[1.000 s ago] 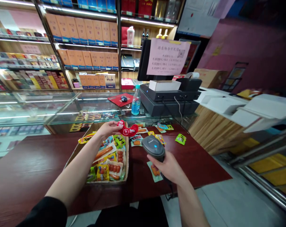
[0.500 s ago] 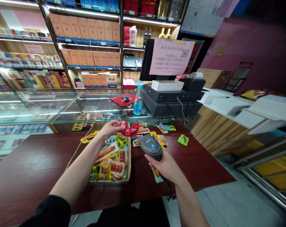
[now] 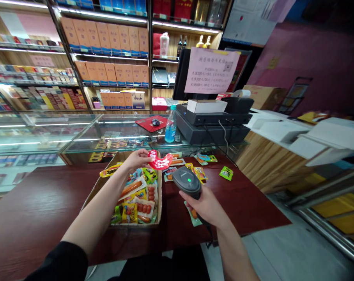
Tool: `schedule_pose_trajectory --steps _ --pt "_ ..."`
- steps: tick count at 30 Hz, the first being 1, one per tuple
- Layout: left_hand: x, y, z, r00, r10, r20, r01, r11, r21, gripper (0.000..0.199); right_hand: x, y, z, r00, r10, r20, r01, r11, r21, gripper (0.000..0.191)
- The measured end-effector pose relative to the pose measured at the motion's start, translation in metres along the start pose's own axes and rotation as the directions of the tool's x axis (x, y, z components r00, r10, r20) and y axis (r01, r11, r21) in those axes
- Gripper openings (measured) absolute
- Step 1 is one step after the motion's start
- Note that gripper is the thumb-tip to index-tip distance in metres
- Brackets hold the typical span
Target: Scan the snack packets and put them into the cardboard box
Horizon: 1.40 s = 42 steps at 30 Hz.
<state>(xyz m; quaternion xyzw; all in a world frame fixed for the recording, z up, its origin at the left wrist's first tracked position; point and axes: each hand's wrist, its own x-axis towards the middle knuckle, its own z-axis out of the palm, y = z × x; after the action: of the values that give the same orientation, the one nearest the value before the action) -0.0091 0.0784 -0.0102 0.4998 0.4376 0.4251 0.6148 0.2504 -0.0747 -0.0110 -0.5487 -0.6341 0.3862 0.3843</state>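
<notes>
My left hand pinches one end of a red curved snack packet with white print, held above the far right corner of a cardboard box. In that box lie several packaged sausages and small yellow and green snack packets. Wrapped round the handle of a dark grey barcode scanner is my right hand. The scanner's head points toward the red packet, apart from it, and a green light glows on its top. A sausage packet lies partly hidden under my right hand.
Loose packets, one of them green, lie on the dark red table. Behind it, a glass counter bears a blue drink bottle, a mouse and a cash register with a monitor. White cartons stand right.
The scanner's light has turned from blue to green. The red packet looks brighter and slightly turned. Both hands stay almost in place.
</notes>
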Motion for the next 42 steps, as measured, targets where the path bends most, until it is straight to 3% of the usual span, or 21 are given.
schedule_pose_trajectory --steps 17,20,25,28,31,33,35,38,42 --pt "-0.01 0.014 0.001 0.999 -0.013 -0.048 0.012 1.0 -0.023 0.046 0.001 -0.004 0.0 0.999 0.04 0.008 -0.041 0.999 0.029 0.031" --pt "-0.019 0.022 -0.015 0.997 0.013 -0.079 -0.012 1.0 0.005 0.048 0.003 -0.003 -0.002 0.998 0.054 0.013 -0.054 0.998 0.027 0.031" --pt "-0.049 0.034 -0.061 0.983 0.012 -0.182 0.011 0.992 0.125 0.047 0.008 0.0 -0.009 0.997 0.07 -0.019 -0.071 0.996 -0.054 0.032" --pt "-0.064 0.04 -0.084 0.939 0.082 -0.335 0.02 0.957 0.29 0.049 0.01 -0.002 -0.013 0.996 0.082 -0.026 -0.084 0.991 -0.1 0.031" --pt "-0.068 0.044 -0.089 0.878 0.231 -0.419 -0.024 0.896 0.443 0.051 0.01 -0.001 -0.016 0.995 0.094 -0.027 -0.096 0.99 -0.105 0.032" --pt "-0.062 0.043 -0.078 0.889 0.266 -0.372 -0.065 0.878 0.474 0.049 0.009 0.001 -0.017 0.995 0.09 -0.032 -0.093 0.992 -0.09 0.031" --pt "-0.049 0.038 -0.057 0.928 0.251 -0.275 -0.096 0.875 0.474 0.045 0.006 0.004 -0.021 0.996 0.08 -0.047 -0.083 0.994 -0.07 0.031" --pt "-0.023 0.026 -0.013 0.968 0.225 -0.113 -0.142 0.859 0.492 0.039 -0.001 0.009 -0.03 0.992 0.087 -0.092 -0.094 0.993 -0.068 0.03" --pt "0.014 0.005 0.051 0.978 0.189 0.092 -0.207 0.798 0.566 0.035 -0.016 0.013 -0.049 0.977 0.126 -0.17 -0.133 0.99 -0.034 0.031"
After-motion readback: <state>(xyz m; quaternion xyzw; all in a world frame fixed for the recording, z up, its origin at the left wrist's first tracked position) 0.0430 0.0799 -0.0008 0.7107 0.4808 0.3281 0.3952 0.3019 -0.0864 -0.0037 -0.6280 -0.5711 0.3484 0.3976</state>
